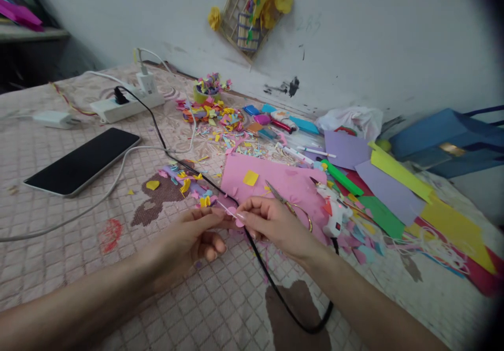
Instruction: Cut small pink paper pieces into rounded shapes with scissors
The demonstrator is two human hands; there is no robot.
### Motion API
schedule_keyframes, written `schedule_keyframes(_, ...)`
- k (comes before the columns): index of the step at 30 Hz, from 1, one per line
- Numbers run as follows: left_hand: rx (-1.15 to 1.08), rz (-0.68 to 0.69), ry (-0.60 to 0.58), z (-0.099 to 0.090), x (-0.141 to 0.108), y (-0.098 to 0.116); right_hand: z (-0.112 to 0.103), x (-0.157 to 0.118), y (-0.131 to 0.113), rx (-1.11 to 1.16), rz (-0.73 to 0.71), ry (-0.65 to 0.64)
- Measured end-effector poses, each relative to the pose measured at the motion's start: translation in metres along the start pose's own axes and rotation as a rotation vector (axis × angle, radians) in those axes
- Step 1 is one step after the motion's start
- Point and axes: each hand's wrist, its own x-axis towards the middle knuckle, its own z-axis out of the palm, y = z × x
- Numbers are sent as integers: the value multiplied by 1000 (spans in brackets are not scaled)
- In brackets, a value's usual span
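Both hands meet over the front edge of a pink paper sheet (275, 170). My left hand (197, 238) pinches a small pink paper piece (231, 211), its lower fingers curled. My right hand (270, 222) closes thumb and forefinger on the same piece from the right. A thin white strand (224, 205) runs up to the left from the fingertips; I cannot tell if it is string or a stick. Scissors (289, 202) with gold handles lie just beyond my right hand. A white glue gun (334, 215) rests right of them, and a black cord (258, 254) passes below the hands.
A phone (84, 162) and a white power strip (128, 105) lie at left. Folded paper pieces (212, 112) and a filled tape roll (202, 96) sit behind. Coloured sheets (389, 191), white string (437, 248) and a blue bag (449, 141) occupy the right.
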Motion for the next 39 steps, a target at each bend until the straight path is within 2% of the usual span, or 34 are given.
schedule_keyframes(8,43,5,-17,-3,6,0,1,1,2,-68,-23,-8)
schedule_keyframes(21,72,-11,-36,-8,8,-1,3,1,2,-431,-223,145)
schedule_keyframes(39,75,-1,-31,-7,10,-3,-3,5,10,-492,-258,169)
